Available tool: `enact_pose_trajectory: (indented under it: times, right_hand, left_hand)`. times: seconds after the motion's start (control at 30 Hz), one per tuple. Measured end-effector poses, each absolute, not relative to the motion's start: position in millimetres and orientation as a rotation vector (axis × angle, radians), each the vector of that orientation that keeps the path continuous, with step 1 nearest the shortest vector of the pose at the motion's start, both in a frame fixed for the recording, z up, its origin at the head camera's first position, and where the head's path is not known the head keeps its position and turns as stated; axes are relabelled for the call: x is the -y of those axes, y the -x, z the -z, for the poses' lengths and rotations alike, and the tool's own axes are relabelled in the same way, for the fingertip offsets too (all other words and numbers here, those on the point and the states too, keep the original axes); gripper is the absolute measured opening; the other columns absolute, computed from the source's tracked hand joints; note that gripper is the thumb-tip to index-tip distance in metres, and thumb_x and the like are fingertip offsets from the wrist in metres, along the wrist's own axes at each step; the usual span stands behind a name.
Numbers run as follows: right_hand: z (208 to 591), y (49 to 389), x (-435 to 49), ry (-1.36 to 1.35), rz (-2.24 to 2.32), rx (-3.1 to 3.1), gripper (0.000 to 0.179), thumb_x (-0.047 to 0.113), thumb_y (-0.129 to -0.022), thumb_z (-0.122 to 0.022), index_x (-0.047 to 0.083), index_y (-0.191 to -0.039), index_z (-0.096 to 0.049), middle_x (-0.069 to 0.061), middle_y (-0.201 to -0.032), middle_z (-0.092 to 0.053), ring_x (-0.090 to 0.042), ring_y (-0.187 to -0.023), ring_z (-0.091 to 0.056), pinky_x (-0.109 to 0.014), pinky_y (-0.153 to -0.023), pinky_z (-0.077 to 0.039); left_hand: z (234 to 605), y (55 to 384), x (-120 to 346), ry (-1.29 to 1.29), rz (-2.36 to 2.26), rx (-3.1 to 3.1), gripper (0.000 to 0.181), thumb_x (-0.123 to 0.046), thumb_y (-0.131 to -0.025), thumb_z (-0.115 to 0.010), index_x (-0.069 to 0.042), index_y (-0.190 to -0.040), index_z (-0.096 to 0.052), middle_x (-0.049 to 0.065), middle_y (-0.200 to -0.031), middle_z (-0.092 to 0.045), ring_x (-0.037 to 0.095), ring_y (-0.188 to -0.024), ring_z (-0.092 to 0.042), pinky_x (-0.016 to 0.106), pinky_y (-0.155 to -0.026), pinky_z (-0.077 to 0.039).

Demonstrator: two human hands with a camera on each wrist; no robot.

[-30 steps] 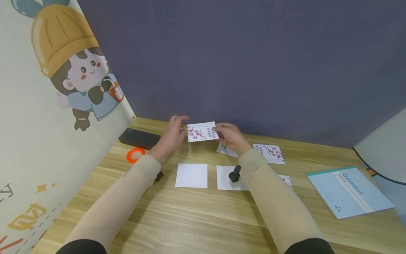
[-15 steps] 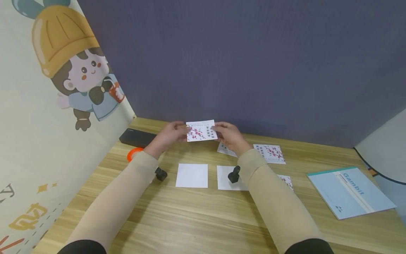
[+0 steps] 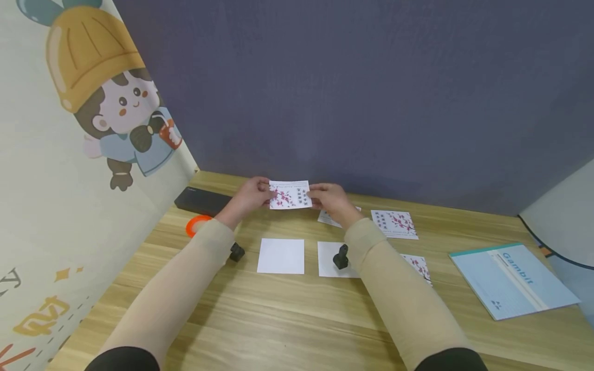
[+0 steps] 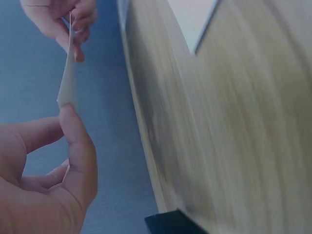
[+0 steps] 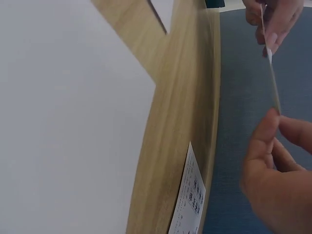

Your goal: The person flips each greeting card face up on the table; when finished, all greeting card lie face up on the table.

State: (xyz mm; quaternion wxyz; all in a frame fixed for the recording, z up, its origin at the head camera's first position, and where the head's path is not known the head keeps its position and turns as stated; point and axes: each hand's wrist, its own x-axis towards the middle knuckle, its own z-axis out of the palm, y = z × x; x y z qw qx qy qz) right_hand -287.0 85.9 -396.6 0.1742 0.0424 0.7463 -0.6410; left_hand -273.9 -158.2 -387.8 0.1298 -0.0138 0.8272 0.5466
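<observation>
A white card (image 3: 290, 196) printed with pink blossoms and dark characters is held up near the back of the table. My left hand (image 3: 251, 197) pinches its left edge between thumb and fingers, and my right hand (image 3: 331, 200) pinches its right edge. In the left wrist view the card (image 4: 67, 83) appears edge-on and slightly bowed. The right wrist view also catches it edge-on, with thumb and fingertips at its near end. Below lie two blank white cards, one left (image 3: 280, 256) and one partly behind the right wrist (image 3: 328, 259).
More blossom cards lie to the right, one at the back (image 3: 394, 224), one partly under my right sleeve (image 3: 419, 268). A light blue notebook (image 3: 514, 281) lies far right. An orange ring (image 3: 197, 225) and a black case (image 3: 202, 201) sit at left. A dark partition (image 3: 348, 103) rises behind.
My left hand came over to the card's left edge and took hold of it. Both hands then shifted the card slightly left and lower.
</observation>
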Motion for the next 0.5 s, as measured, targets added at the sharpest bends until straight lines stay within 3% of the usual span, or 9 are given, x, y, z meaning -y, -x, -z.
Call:
enact_pose_trajectory:
  times: [0.23,0.37,0.5]
  right_hand:
    - [396.0,285.1,-82.7,-0.090,1.757,-2.107,0.041,0.013,-0.111,-0.055,-0.007,-0.147,-0.058,-0.019,-0.128,-0.066,-0.018,-0.098,-0.065,-0.043,-0.114,-0.056]
    - [397.8,283.9,-80.1,-0.052,1.726,-2.098,0.044,0.018,-0.112,-0.051,-0.011,-0.144,-0.058,-0.017,-0.121,-0.066,-0.018,-0.096,-0.064,-0.042,-0.112,-0.057]
    - [402.9,284.0,-77.0,-0.050,1.676,-2.129,0.043,0.019,-0.111,-0.052,-0.013,-0.140,-0.059,-0.011,-0.108,-0.063,-0.016,-0.089,-0.063,-0.036,-0.104,-0.062]
  left_hand:
    - [389.7,277.7,159.6,0.001,-1.305,-2.560,0.067,-0.018,-0.106,-0.067,0.002,-0.162,-0.036,0.018,-0.127,-0.071,0.021,-0.090,-0.074,0.045,-0.099,-0.063]
    - [391.4,279.5,159.6,-0.012,-1.159,-2.602,0.067,-0.020,-0.107,-0.065,0.003,-0.163,-0.036,0.018,-0.132,-0.071,0.022,-0.093,-0.077,0.042,-0.099,-0.063]
    - [394.7,280.8,158.4,-0.009,-1.066,-2.633,0.065,-0.017,-0.106,-0.065,0.004,-0.161,-0.039,0.019,-0.129,-0.071,0.017,-0.084,-0.073,0.035,-0.089,-0.064]
